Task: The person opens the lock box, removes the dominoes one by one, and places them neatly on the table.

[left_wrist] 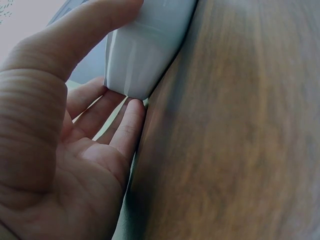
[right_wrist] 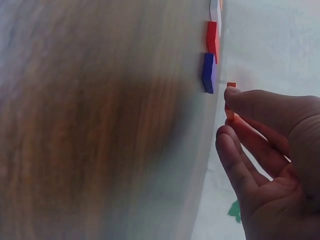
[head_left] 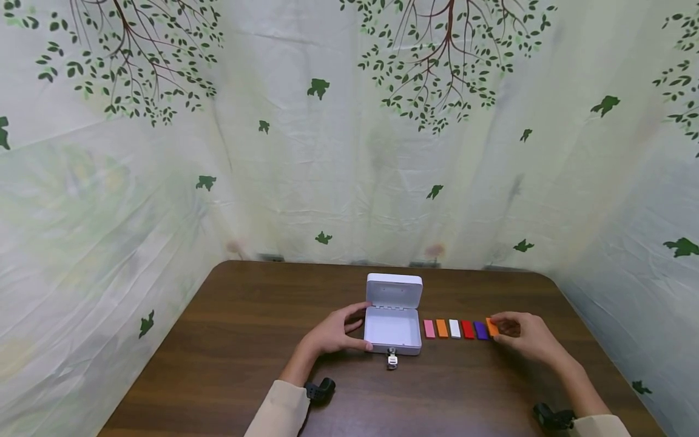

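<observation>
A small white cash box [head_left: 392, 331] stands on the table with its lid [head_left: 394, 291] raised and a metal latch [head_left: 391, 359] hanging at the front. My left hand [head_left: 341, 331] holds the box at its left side, thumb at the front corner and fingers further back. In the left wrist view, the thumb and fingertips touch the white box wall [left_wrist: 145, 55]. My right hand [head_left: 526, 335] pinches an orange block [head_left: 492, 327] at the right end of a row. The right wrist view shows this orange block [right_wrist: 230, 102] between thumb and fingers, raised off the table.
Right of the box lie a pink block [head_left: 429, 329], another orange block [head_left: 442, 328], a white block [head_left: 454, 328], a red block [head_left: 467, 329] and a purple block [head_left: 481, 331]. The brown table [head_left: 246, 364] meets a leaf-patterned cloth [head_left: 377, 200] behind.
</observation>
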A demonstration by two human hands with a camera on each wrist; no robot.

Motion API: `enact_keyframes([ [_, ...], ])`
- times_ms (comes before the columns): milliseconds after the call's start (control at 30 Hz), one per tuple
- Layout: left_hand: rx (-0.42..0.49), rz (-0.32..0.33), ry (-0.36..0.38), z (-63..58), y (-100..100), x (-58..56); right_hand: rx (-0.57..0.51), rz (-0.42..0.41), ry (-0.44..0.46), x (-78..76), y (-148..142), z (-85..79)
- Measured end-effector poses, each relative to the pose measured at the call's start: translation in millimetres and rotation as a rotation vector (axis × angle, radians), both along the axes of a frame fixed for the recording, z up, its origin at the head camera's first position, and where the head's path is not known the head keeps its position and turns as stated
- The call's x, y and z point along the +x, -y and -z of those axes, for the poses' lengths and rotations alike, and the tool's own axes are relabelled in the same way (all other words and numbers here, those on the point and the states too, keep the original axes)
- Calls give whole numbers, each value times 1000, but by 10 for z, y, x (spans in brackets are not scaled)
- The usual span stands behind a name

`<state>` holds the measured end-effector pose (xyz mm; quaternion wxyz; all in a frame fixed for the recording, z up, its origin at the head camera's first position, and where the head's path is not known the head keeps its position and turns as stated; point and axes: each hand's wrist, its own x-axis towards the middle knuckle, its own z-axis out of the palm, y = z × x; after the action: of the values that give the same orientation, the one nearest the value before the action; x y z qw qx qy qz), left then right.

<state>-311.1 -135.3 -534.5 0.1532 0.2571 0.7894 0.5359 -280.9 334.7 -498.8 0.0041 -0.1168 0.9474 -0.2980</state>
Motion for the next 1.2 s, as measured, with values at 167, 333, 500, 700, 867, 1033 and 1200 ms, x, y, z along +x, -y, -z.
enact_keyframes([
  [167, -8, -3, 0, -6, 4, 2, 27, 14, 20, -4, -29, 35],
  [333, -15, -4, -2, -14, 5, 11, 24, 20, 39, 2, -52, 80],
  [500, -15, -2, 0, -10, 9, 15, 17, 27, 61, 8, -65, 110],
  [700, -8, 4, -3, 5, 9, -1, 20, 29, 67, 15, -58, 99],
  [867, 3, 9, 2, 18, 1, -14, 19, 31, 70, 21, -56, 95],
  [1033, -6, 13, -2, -4, 3, -27, 18, 27, 55, 31, -43, 112],
  [1200, -26, -1, -16, -30, 40, -8, 10, 23, 52, 36, -11, 120],
])
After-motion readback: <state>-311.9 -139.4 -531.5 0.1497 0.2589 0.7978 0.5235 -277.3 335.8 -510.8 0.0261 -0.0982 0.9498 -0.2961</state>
